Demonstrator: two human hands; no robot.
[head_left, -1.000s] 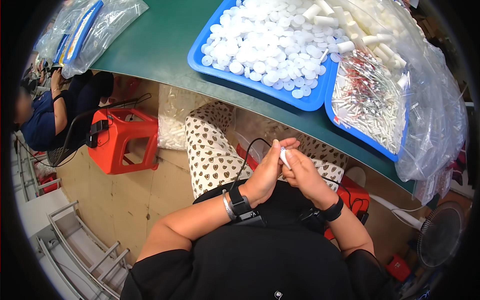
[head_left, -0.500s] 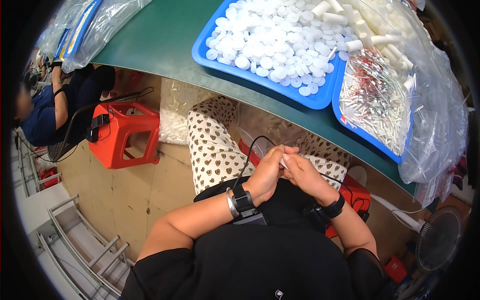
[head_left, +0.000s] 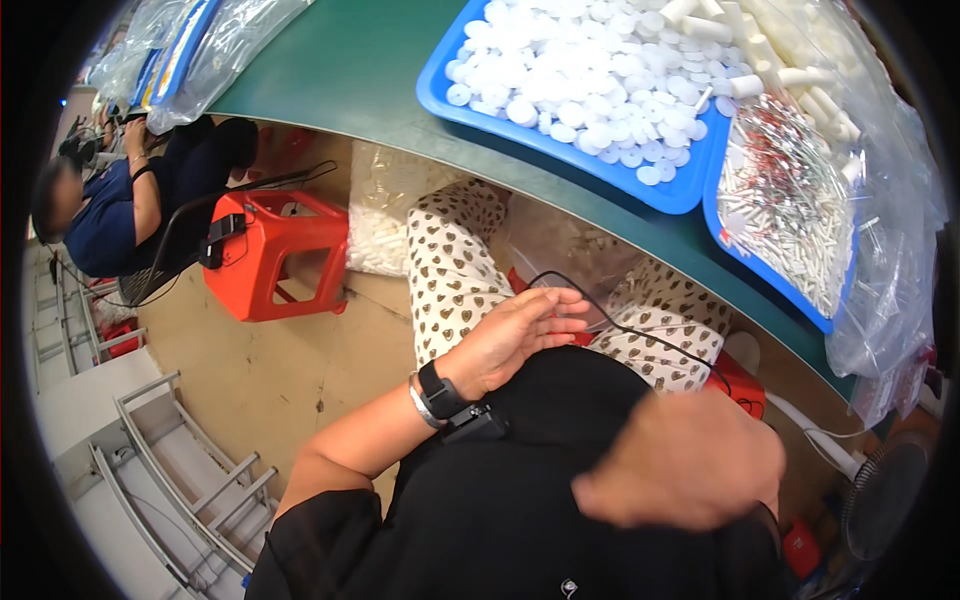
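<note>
My left hand (head_left: 515, 338) is over my lap, palm turned inward and fingers loosely stretched, with nothing visible in it. A black cable (head_left: 655, 352) runs behind its fingertips and across my lap toward the right. My right hand (head_left: 690, 455) is raised in front of my black shirt, close to the camera and smeared by motion, so its fingers and anything in them cannot be made out. Beyond the left hand, a blue tray (head_left: 590, 172) of translucent white discs (head_left: 560, 95) sits on the green table.
Next to that tray, a smaller blue tray (head_left: 775, 280) holds thin white and red-tipped pieces. Clear plastic bags with white cylinders (head_left: 800, 75) lie behind it. A red stool (head_left: 275, 255) and a seated co-worker (head_left: 110, 215) are at left; a fan (head_left: 890, 495) stands right.
My hands, which were together over my lap, have come apart. The right has swung toward my chest; the left has shifted slightly down and its fingers have loosened. The view has shifted.
</note>
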